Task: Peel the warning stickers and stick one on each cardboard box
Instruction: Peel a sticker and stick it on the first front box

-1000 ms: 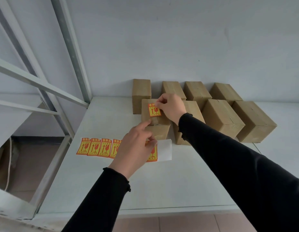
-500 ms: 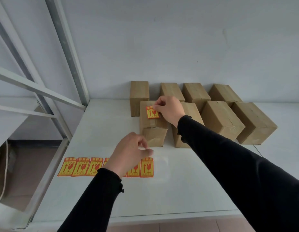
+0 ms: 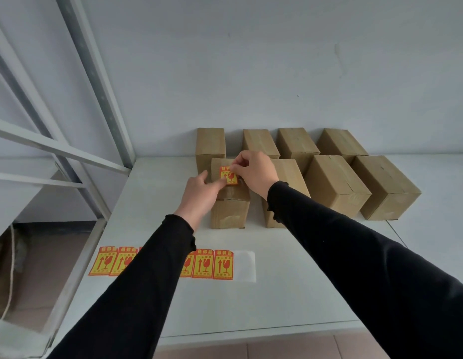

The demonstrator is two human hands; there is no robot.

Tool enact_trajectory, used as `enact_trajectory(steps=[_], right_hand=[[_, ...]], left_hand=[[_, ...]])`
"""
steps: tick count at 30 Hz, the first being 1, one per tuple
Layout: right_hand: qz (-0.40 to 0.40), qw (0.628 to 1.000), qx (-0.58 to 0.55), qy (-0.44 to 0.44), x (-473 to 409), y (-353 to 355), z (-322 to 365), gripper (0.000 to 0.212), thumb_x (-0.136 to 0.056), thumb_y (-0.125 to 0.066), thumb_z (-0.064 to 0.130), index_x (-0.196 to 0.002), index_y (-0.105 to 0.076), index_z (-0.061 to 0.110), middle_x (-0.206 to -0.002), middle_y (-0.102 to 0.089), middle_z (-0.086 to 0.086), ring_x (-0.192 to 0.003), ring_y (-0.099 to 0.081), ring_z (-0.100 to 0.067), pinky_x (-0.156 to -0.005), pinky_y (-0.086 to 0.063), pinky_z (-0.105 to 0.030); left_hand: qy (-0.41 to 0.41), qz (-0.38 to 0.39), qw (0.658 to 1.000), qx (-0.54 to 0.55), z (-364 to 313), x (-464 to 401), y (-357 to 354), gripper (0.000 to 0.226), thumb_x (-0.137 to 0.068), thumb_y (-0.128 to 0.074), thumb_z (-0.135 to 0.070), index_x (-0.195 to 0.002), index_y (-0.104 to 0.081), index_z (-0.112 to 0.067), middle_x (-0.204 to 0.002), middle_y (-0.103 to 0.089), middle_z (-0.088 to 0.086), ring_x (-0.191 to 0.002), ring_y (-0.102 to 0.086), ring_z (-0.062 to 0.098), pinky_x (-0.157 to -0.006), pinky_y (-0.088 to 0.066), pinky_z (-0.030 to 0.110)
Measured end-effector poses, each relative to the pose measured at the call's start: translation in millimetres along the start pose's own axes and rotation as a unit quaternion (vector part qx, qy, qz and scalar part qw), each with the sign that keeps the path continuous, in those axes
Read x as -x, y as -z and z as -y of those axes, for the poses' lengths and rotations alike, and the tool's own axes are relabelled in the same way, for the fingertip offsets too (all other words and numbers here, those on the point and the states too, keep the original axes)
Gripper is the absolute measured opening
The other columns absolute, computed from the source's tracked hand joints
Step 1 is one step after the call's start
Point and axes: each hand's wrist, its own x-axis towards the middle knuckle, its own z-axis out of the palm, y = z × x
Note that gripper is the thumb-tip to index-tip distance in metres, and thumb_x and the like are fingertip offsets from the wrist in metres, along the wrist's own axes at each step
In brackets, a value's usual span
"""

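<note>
Head view: one warning sticker (image 3: 228,175) lies on top of the nearest cardboard box (image 3: 229,203) in the front row on the white table (image 3: 277,301). Right hand (image 3: 253,172) pinches its upper edge between thumb and forefinger. Left hand (image 3: 203,194) presses its lower edge with an extended forefinger, thumb spread. Sticker strip (image 3: 212,264) lies near the table's front, partly under the left sleeve (image 3: 137,288), a bare backing patch at its right end.
</note>
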Motion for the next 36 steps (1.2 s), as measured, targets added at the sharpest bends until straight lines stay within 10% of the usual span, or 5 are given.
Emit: enact_trajectory(steps=[6, 29, 36], right_hand=[[0.011, 1.000, -0.004, -0.009, -0.6, -1.3, 0.9, 0.010, -0.094, -0.065, 0.028, -0.087, -0.065, 0.022, -0.086, -0.064, 0.006, -0.079, -0.058, -0.008, -0.060, -0.043, -0.017], [0.020, 0.998, -0.026, -0.061, -10.2, -6.3, 6.1, 0.012, -0.095, -0.064, 0.025, -0.105, -0.062, 0.019, -0.097, -0.062, 0.002, -0.084, -0.058, -0.010, -0.059, -0.045, -0.017], [0.082, 0.995, -0.044, -0.034, 9.1, 11.3, 6.1, 0.040, -0.092, -0.069, 0.026, -0.128, -0.054, 0.016, -0.115, -0.059, -0.001, -0.100, -0.057, -0.014, -0.069, -0.044, -0.014]], left_hand=[[-0.017, 0.014, 0.999, 0.037, 3.1, 0.1, -3.4, 0.038, -0.097, -0.061, -0.028, -0.134, -0.059, -0.020, -0.115, -0.070, -0.001, -0.098, -0.066, 0.009, -0.065, -0.046, 0.014], [0.082, 0.053, 0.993, 0.064, 12.4, -26.2, 7.8, 0.062, -0.083, -0.074, -0.032, -0.137, -0.046, -0.021, -0.119, -0.066, 0.004, -0.109, -0.065, 0.025, -0.099, -0.053, 0.046], [0.108, 0.063, 0.992, 0.032, -3.3, -42.7, 13.8, 0.046, -0.082, -0.060, -0.055, -0.107, -0.073, -0.018, -0.093, -0.064, 0.006, -0.081, -0.058, 0.023, -0.068, -0.048, 0.032]])
